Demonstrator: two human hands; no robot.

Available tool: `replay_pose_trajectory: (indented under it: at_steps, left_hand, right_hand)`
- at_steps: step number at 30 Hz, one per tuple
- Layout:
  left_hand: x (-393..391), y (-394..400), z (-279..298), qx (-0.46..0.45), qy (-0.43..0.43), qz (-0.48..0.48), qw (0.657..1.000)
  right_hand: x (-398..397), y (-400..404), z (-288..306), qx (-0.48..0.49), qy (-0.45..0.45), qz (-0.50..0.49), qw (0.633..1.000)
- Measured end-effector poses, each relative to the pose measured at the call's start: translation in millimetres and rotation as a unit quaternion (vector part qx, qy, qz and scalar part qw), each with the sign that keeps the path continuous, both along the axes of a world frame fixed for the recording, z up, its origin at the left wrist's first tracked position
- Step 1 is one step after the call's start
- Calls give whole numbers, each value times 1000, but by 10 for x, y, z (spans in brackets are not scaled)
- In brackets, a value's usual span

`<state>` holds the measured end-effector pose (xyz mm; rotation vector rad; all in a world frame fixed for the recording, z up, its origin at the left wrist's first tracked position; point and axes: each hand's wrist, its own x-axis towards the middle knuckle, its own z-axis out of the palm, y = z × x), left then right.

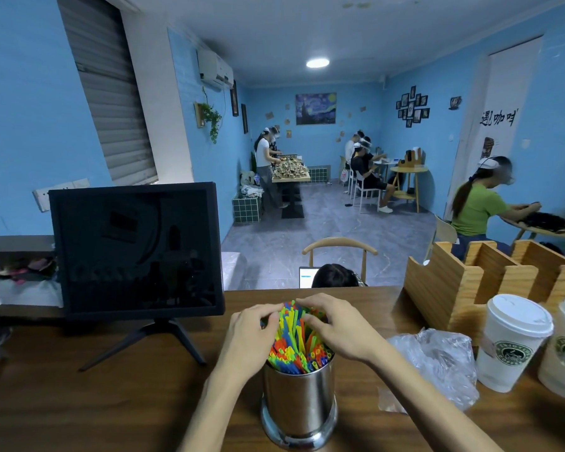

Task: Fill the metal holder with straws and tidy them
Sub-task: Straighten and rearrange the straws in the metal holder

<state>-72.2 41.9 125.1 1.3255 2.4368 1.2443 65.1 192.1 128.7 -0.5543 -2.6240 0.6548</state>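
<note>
A shiny metal holder [299, 402] stands upright on the wooden counter [111, 402] in front of me. It is packed with colourful straws [294, 340] in green, yellow, red and blue, which fan upward and away from me. My left hand [252, 334] cups the left side of the bundle, fingers curled over the tips. My right hand [336, 327] presses on the right side and top of the straws. Both hands touch the same bundle above the holder's rim.
A dark monitor [137, 249] on a tripod stand sits left of the holder. A crumpled clear plastic bag [437, 363] lies to the right. Two lidded paper cups [512, 340] and a wooden organiser [470, 282] stand at the right. A person's head [335, 275] shows behind the counter.
</note>
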Motion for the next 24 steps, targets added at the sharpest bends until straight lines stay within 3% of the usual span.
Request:
replay_pose_trajectory:
  at_steps: [16,24]
  left_hand:
    - [-20,-100,117,-31,220,13,975]
    - [21,-113,247,-41,236,16,971]
  right_hand:
    - [-3,17,34,106,-32,34,993]
    - [-67,43,58,113,-45,52,991]
